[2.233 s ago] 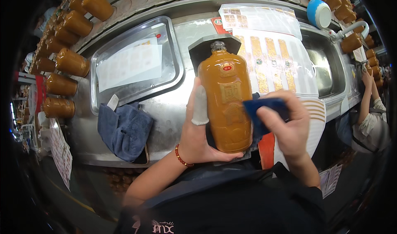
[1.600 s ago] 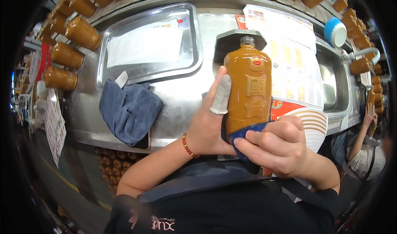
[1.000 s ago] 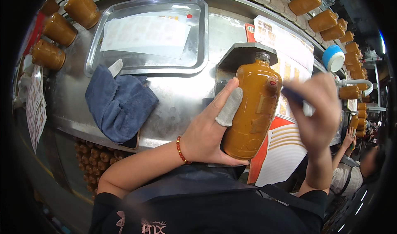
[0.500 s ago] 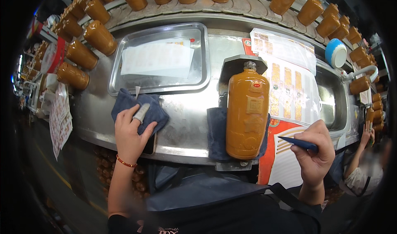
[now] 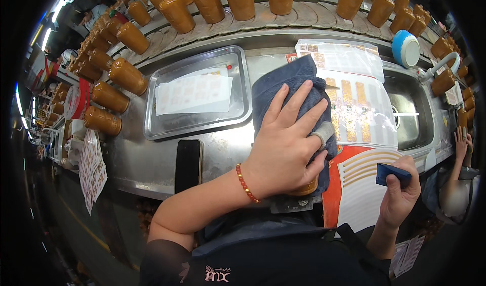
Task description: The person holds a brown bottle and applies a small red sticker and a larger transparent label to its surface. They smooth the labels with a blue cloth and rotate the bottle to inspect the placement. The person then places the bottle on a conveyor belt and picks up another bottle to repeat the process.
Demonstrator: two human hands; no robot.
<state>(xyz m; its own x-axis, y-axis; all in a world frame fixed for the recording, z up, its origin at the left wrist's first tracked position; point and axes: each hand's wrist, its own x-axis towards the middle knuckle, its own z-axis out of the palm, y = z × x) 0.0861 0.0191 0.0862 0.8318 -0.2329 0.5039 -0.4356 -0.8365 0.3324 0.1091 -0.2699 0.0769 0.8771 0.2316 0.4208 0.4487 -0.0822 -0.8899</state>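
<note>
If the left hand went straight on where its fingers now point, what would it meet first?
The left hand lies on the blue cloth; past its edge, the upper white sheet seems to come first, though depth is unclear and the hand may pass above.

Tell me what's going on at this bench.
A person spreads their left hand over a dark blue cloth that covers most of a brown bottle; only its lower end shows below the hand. Their right hand, held away from the bottle, grips a small flat blue tool. Sticker sheets lie to the right of the bottle. To the left are a metal tray with white sheets in it and a phone.
</note>
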